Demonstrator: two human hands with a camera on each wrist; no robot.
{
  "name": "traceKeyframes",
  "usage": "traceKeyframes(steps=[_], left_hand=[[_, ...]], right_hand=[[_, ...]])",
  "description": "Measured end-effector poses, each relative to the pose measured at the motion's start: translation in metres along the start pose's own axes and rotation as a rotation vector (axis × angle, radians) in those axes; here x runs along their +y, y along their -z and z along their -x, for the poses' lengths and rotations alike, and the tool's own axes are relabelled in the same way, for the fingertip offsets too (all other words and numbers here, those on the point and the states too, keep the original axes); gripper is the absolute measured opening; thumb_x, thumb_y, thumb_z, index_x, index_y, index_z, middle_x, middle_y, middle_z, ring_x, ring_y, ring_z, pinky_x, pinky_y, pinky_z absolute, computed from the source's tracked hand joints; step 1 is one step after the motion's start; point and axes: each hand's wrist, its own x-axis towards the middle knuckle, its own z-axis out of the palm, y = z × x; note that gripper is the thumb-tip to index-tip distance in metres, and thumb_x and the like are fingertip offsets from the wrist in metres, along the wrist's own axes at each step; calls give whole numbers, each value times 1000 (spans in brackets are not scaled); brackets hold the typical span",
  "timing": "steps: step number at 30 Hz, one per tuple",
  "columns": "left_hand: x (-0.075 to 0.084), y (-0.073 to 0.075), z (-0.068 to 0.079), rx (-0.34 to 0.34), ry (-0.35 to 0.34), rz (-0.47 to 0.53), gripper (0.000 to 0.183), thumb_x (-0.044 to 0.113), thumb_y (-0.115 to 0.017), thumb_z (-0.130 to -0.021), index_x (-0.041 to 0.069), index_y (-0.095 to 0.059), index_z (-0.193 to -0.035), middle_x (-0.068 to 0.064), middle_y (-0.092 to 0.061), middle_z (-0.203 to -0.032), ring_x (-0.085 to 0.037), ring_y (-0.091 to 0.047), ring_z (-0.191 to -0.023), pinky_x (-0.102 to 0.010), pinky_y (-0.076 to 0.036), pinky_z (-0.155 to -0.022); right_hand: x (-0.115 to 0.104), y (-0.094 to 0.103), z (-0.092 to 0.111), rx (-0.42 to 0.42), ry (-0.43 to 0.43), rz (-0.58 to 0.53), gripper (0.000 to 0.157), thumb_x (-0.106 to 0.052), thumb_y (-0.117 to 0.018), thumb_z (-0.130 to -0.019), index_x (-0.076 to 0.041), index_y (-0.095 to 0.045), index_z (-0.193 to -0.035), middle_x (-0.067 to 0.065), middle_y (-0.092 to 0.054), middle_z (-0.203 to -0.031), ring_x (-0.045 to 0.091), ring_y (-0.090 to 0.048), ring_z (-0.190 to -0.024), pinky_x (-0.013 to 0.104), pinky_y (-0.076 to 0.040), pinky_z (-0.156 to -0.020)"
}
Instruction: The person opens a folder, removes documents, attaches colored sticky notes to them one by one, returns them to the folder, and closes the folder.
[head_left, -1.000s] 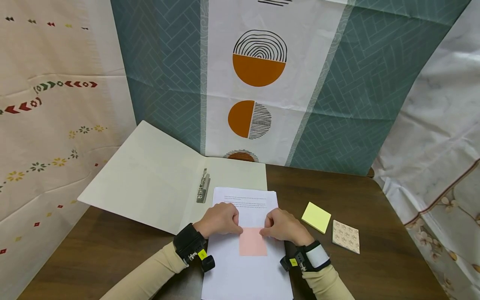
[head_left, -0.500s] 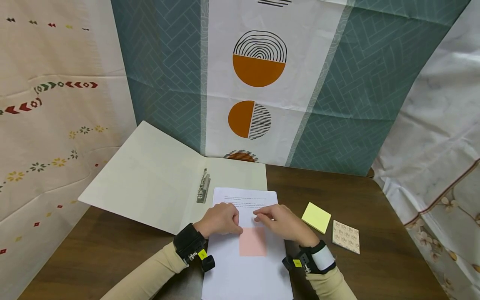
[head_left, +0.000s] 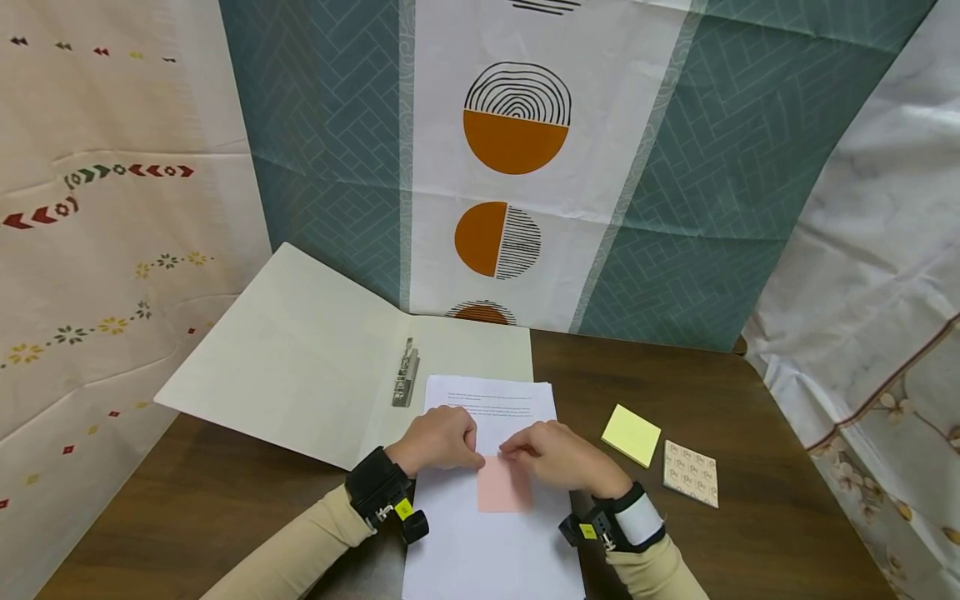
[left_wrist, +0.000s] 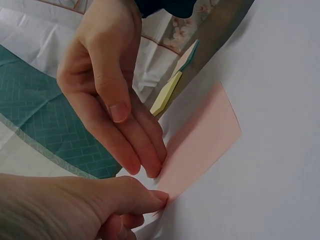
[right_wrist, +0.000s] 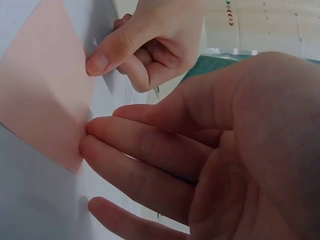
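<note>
Paper stack (head_left: 491, 558) lies on near side, where left hand (head_left: 438, 440) pinches far left corner, and right hand (head_left: 558, 457) touches far edge with loosely straight fingers, of pink note (head_left: 504, 487), probably light, easily creased, best held by far corners.

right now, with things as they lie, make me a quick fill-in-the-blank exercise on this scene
The left hand touches the ____ note.
The folder is ____, its metal clip showing.
In the head view, the patterned pad lies to the ____ of the yellow pad.

Missing words: pink; open; right.
</note>
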Motion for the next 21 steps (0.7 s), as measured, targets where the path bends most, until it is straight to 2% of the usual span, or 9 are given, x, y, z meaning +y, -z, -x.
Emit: traceKeyframes(steps=[5,14,21], left_hand=[[-1,0,-1,7,-3,-3,35,40,-91,-80,31,-66,-58,17,-63,-61,-7,-59,-63,-27,-38,-54],[-4,-2,-3,6,8,-10,35,42,-92,-79,31,-66,-58,16,-63,-63,-8,-59,-64,-28,-41,-55],[-4,-3,-3,6,9,-8,35,41,-92,-80,30,-66,-58,16,-64,-63,-8,-60,-64,-28,-42,-55]], right_hand=[[0,3,2,3,-27,-10,25,-4,-67,-106,-4,-87,-121,6,-87,-113,5,-60,-86,21,-46,-74],[1,9,10,52,-181,-18,21,-3,-70,-103,-3,-89,-111,7,-86,-108,14,-63,-86,27,-47,-70],[-2,7,11,71,-148,56,19,-5,-71,-102,-2,-89,-110,7,-86,-103,11,-59,-74,24,-41,-63]])
